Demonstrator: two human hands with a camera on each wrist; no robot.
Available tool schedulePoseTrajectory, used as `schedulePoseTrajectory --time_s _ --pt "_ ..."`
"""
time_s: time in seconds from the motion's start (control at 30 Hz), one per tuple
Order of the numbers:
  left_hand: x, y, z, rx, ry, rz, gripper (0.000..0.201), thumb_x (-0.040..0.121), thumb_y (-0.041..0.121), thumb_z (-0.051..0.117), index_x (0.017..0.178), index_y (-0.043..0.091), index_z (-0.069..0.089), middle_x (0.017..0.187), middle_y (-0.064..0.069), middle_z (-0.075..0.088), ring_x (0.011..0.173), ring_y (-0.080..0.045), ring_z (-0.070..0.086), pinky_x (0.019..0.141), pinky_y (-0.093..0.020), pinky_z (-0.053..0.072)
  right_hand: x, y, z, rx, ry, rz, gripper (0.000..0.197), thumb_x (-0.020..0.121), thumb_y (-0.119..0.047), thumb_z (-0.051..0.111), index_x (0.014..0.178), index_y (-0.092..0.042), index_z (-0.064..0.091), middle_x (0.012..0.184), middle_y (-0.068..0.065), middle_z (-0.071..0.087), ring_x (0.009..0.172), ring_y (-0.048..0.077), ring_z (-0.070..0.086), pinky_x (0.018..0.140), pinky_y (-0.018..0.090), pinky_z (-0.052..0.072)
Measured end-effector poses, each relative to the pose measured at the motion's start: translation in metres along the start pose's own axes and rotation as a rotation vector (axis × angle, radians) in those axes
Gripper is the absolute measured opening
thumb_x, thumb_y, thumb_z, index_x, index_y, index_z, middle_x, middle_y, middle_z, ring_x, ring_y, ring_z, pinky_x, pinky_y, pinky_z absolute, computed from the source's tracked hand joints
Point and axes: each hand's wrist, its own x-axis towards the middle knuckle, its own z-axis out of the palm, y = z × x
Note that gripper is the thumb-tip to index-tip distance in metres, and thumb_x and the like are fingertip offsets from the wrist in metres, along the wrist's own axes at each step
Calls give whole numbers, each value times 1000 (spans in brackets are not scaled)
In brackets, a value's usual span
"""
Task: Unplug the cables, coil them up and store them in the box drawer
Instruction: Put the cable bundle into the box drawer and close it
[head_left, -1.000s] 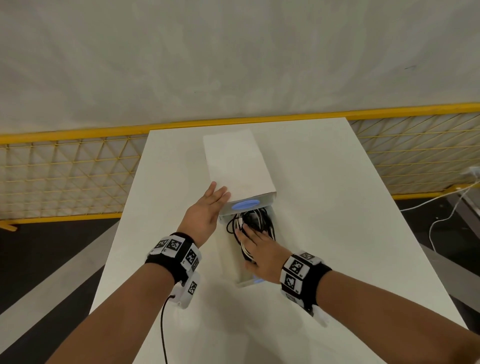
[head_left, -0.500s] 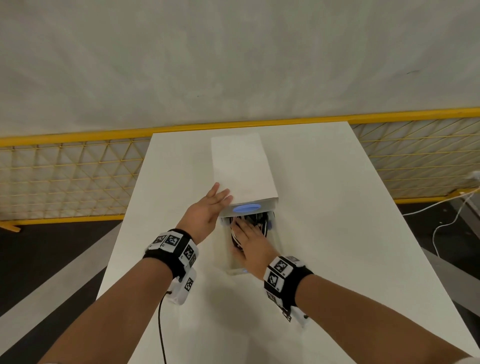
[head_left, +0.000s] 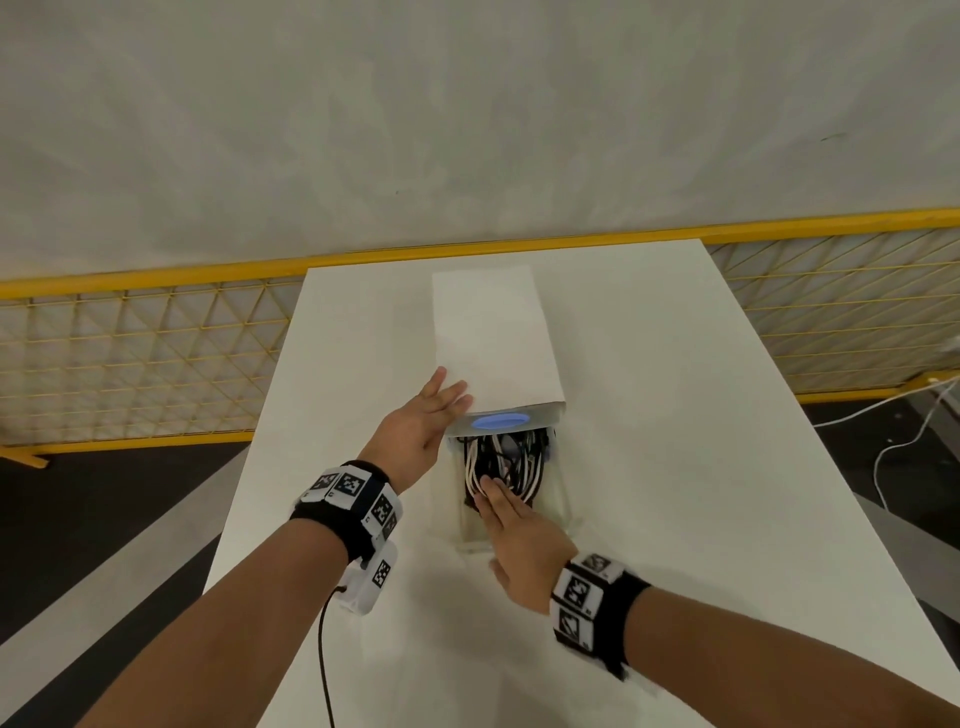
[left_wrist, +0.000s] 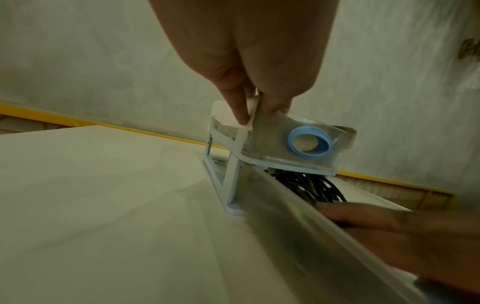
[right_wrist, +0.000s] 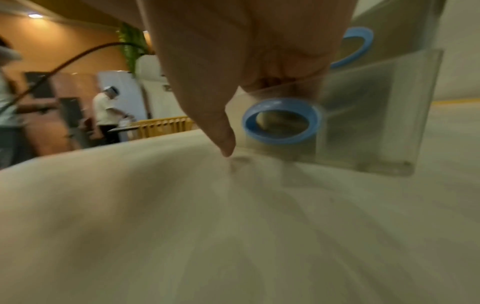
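Head view: my left hand (head_left: 415, 431) steadies the box (head_left: 493, 338) on the bench (head_left: 675, 467), grip flat. My right hand (head_left: 524, 540), fingers straight, presses the cables (head_left: 511, 460) into the open drawer (head_left: 563, 512).

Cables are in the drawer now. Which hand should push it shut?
Right, probably. The right hand lies flat over the cables at the open drawer's front, while the left hand steadies the box at its corner.
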Motion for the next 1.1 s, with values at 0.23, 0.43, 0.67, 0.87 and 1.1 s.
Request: schedulePoseTrajectory --time_s 0.23,0.43,0.67,0.87,1.1 --pt "1 2 -1 -13 6 -23 57 83 -15 46 131 13 55 143 -2 47 140 -20 26 107 -27 31 60 3 -25 -16 -49 149 82 92 -18 47 150 -5 -9 159 11 -13 148 26 -5 120 39 7" --pt "3 2 0 -34 24 -38 54 86 -13 45 130 14 56 143 -1 47 140 -18 25 107 -28 33 24 19 -1 3 361 71 56 67 -25 78 118 -4 66 137 15 52 121 25 58 102 35 41" --pt "2 -2 1 -44 42 3 53 84 -11 47 130 14 57 141 -1 48 139 -17 27 106 -26 32 34 47 4 -24 384 23 67 28 -16 86 94 -9 76 100 9 74 87 20 73 79 34 57" --pt "3 2 1 -52 44 -49 53 86 -11 45 131 14 55 143 1 46 139 -8 20 107 -22 30 52 55 -9 93 494 83 46 35 -6 87 79 -12 74 78 3 73 68 20 71 59 25 57" --pt "2 5 1 -92 49 -60 51 86 -8 41 131 12 55 142 3 41 139 -3 12 107 -2 12 28 37 -8 994 783 599 10 83 -3 59 79 -11 62 74 2 59 70 19 53 64 25 42"
